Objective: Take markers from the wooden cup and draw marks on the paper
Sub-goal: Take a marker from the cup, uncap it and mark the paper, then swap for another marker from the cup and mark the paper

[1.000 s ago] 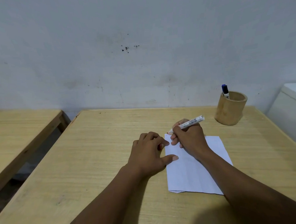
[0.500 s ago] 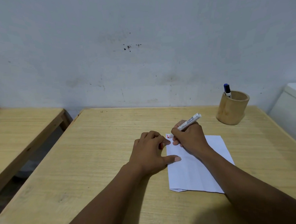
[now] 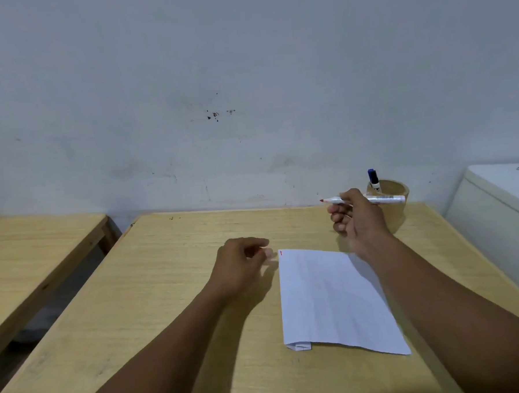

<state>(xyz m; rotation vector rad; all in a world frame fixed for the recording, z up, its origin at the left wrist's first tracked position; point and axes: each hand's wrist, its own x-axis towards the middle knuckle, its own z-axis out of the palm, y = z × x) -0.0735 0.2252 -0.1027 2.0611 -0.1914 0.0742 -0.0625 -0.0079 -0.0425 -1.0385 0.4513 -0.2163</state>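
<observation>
One small red mark (image 3: 281, 252) sat at the paper (image 3: 332, 297) corner. My right hand (image 3: 358, 218), gripping the red marker (image 3: 372, 198), had lifted off toward the wooden cup (image 3: 397, 189), so that stroke looked finished. My left hand (image 3: 240, 263) had slid off the sheet, curled around something reddish, probably the cap, mostly hidden.

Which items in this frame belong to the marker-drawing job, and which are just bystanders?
Job:
red marker in the right hand
paper bearing a small red mark
wooden cup
blue-capped marker in the cup
left hand beside the paper

Bystanders:
side table
white cabinet
</observation>
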